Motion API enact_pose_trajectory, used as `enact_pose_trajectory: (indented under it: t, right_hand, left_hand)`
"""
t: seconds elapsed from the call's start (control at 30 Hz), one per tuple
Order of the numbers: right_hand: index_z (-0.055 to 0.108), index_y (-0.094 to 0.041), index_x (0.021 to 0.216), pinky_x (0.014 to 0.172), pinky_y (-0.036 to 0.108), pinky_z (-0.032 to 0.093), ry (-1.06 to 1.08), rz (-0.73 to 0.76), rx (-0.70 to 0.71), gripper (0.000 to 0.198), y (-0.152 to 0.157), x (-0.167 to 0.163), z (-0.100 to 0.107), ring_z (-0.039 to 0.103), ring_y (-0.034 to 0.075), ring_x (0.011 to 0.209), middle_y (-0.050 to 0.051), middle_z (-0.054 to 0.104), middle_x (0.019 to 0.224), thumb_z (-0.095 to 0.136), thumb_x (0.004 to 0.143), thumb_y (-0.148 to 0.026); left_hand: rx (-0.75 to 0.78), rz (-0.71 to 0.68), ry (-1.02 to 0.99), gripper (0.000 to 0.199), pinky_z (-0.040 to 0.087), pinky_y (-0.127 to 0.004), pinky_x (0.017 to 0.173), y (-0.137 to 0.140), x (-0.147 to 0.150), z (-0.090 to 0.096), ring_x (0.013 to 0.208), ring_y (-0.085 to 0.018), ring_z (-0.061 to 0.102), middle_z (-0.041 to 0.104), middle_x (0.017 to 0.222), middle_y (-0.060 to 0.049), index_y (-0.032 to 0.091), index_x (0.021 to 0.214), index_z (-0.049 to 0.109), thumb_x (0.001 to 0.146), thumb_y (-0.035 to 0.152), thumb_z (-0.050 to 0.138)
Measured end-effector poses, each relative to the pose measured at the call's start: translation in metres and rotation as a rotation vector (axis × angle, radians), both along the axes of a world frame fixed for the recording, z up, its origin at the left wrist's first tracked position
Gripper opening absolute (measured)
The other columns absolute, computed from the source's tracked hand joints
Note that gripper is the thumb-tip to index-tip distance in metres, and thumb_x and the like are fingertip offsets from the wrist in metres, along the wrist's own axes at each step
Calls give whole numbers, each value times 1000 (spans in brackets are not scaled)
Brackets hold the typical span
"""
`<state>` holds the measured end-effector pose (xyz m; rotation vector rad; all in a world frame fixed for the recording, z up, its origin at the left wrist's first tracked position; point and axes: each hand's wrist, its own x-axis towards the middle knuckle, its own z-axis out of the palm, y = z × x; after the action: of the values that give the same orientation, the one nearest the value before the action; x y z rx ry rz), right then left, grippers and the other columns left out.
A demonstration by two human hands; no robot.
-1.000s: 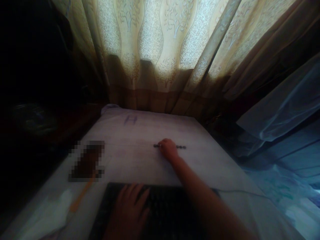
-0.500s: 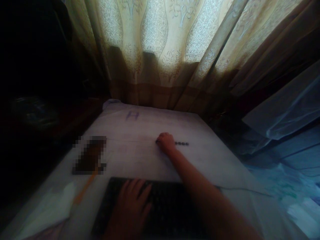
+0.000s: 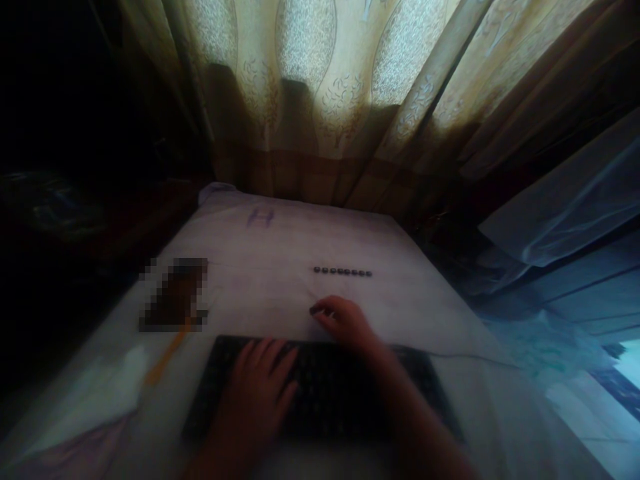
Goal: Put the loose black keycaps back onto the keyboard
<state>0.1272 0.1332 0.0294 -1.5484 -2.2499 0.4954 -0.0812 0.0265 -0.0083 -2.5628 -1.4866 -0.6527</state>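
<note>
A black keyboard [image 3: 325,400] lies on the pale tablecloth at the near side. Resting flat on its left part is my left hand [image 3: 260,380], fingers spread. Just beyond the keyboard's far edge, my right hand [image 3: 347,323] pinches a small dark keycap [image 3: 313,310] between thumb and fingertips, slightly blurred. Farther back, a straight row of several small dark keycaps [image 3: 343,271] runs left to right, apart from my right hand. My right forearm covers part of the keyboard's right half.
A pixelated dark object [image 3: 175,297] lies at left, with an orange strip [image 3: 169,353] beside it. White material [image 3: 100,393] lies at near left. The keyboard's cable [image 3: 475,359] runs right across the tablecloth [image 3: 280,300]. Curtains [image 3: 295,133] hang behind.
My right hand has drawn back from the left end of the keycap row toward the keyboard, uncovering the whole row. My left hand stays on the keyboard. The view has tilted slightly.
</note>
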Motion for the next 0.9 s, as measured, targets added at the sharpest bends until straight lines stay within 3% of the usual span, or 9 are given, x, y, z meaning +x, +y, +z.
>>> enact_pose_trajectory:
  t: [0.13,0.27,0.63,0.9]
  right_hand:
    - [73,-21,92,72,27,50,161,6,-114,15,-35,3,-4,66,16,77,3,73,88,64,82,-15]
    - [72,-20,88,78,29,48,64,60,-111,14,-49,-2,-2,63,17,84,4,70,90,63,81,-13]
    - [75,-20,91,77,28,46,-119,94,-125,15,-50,-9,8,63,18,84,5,70,92,61,85,-17]
    - [77,-23,93,82,29,49,-29,118,-85,18,-52,-5,-2,66,18,87,4,73,95,60,88,-17]
  left_hand:
    - [8,-9,-2,40,41,-54,100,0,2,1,118,-31,56,62,129,-10,22,128,59,88,25,54]
    - [28,-10,-6,38,42,-54,99,0,1,2,116,-31,56,63,127,-10,21,127,59,90,25,54]
    - [-13,-21,53,42,42,-57,99,2,12,6,118,-33,54,59,130,-13,25,130,59,88,25,58]
    - [-58,-11,42,41,40,-56,101,3,13,7,118,-31,54,59,130,-11,26,130,58,89,25,55]
